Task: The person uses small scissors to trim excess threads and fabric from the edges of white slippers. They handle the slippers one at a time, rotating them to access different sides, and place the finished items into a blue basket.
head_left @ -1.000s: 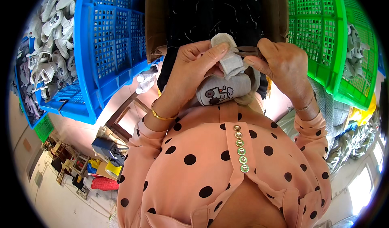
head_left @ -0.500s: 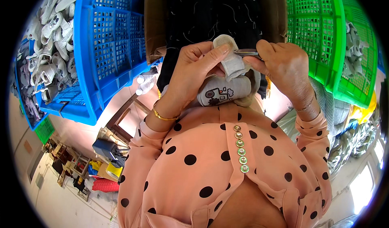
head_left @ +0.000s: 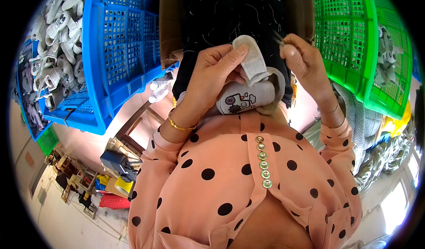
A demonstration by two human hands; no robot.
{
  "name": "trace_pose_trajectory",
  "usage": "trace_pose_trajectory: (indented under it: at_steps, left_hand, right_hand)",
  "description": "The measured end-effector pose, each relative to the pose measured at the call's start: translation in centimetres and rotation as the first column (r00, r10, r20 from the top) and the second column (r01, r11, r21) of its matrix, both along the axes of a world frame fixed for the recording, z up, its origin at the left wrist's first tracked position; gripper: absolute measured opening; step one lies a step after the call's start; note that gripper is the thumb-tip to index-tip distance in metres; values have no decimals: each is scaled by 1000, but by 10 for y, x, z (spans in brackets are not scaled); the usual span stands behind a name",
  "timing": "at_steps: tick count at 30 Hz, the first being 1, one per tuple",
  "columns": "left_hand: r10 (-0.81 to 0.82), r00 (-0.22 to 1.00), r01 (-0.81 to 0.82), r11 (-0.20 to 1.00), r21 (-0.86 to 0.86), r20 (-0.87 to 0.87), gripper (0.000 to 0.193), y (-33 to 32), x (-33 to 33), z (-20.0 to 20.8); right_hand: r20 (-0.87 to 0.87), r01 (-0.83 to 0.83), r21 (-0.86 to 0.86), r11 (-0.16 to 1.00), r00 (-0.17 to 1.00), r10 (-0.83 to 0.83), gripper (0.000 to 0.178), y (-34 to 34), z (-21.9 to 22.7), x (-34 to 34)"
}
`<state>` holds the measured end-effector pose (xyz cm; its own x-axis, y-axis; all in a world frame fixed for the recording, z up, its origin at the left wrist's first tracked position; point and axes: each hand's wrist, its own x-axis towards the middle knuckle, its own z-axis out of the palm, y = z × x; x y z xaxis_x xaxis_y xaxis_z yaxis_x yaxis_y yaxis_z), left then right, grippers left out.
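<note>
My left hand (head_left: 217,72) is closed on a small off-white fabric shoe (head_left: 254,96) in front of my chest. Thumb and fingers pinch its raised, rounded flap (head_left: 254,63), which has a tan patch near the end. A dark vehicle design shows on the shoe's toe. To the right of the shoe, and apart from it, my right hand (head_left: 305,63) is closed on thread snips (head_left: 278,37). Two thin metal tips point up and left from the fingers, smeared by motion; the rest of the tool is hidden in the hand.
A blue crate (head_left: 128,50) stands at left beside a heap of light shoes (head_left: 62,41). At right is a green crate (head_left: 345,32), with more grey pieces (head_left: 387,54) beyond. Loose threads lie on the black cloth (head_left: 208,10) over my lap, between cardboard sides (head_left: 170,23).
My right hand has drawn the snips up and away from the shoe's flap, and its wrist has turned. My left hand keeps its pinch on the flap, which now stands more upright.
</note>
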<state>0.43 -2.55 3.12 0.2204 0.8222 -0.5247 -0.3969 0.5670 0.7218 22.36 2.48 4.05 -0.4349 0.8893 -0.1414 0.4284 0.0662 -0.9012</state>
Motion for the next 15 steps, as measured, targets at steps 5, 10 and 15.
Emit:
trace_pose_trajectory:
  at_steps: [5,10,15]
  left_hand:
    - [-19,1000,19,999,50,-11,35,-1,2,-2]
    - [-24,999,25,998,63,-25,36,-3,4,2]
    - [-54,997,64,982,178,-57,34,-6,9,1]
  right_hand:
    - [322,-180,345,921,945,64,45,-12,19,-8]
    - [291,-151,313,938,955,56,47,-9,21,-3]
    - [123,-82,31,996,989,77,33,-10,12,-22]
